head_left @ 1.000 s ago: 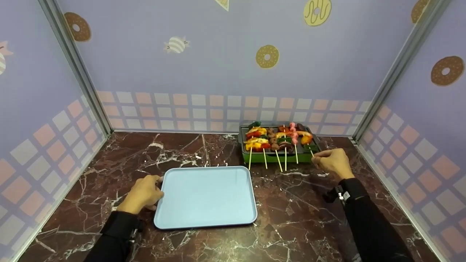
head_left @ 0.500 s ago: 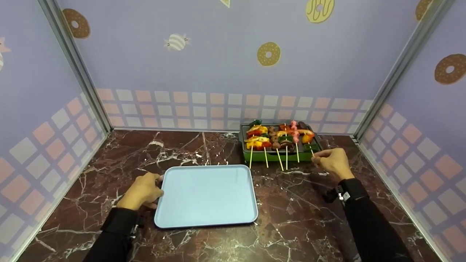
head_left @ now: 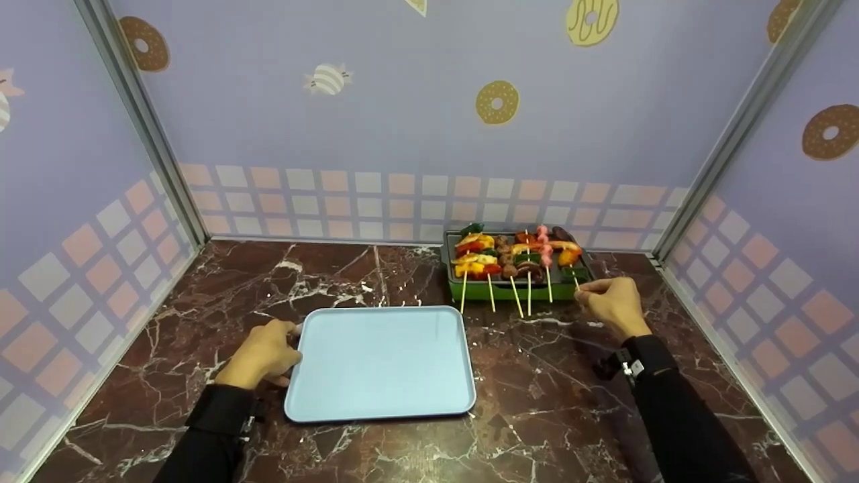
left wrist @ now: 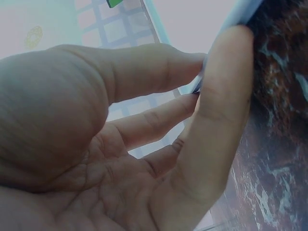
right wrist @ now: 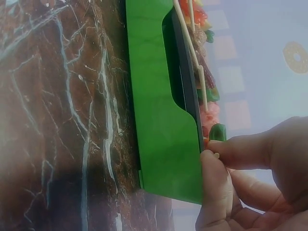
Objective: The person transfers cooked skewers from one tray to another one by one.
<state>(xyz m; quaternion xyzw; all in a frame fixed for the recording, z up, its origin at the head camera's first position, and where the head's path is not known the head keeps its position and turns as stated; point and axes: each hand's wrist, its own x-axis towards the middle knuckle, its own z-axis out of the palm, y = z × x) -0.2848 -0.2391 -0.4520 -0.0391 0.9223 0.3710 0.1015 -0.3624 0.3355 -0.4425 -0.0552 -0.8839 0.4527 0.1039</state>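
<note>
Pale lilac walls printed with brown and yellow doughnuts point(head_left: 496, 102) surround a dark red marbled tabletop point(head_left: 537, 416). At the back, toward the right, a rectangular green grill with a dark grey plate point(head_left: 569, 291) is placed, and several skewers of colourful food are laid on it.

The rightmost skewer, with a green piece and an orange-yellow piece on a thin pale stick point(head_left: 572, 274), lies on the grill's right side, its stick passing over the front edge. The end of this stick is pinched between thumb and finger by the right hand point(head_left: 614, 305). The left rim of a light blue rectangular tray point(head_left: 382, 362), flat on the tabletop, is gripped by the left hand point(head_left: 265, 352).

Because only the tip is held, the food end could easily swing or droop; a firm pinch without twisting would be advised. Any lifting is best done slowly, with the food cleared above the plate's rim, so that the neighbouring skewer of pink balls point(head_left: 544, 248) is not dragged. Whether their foods touch cannot be told.
</note>
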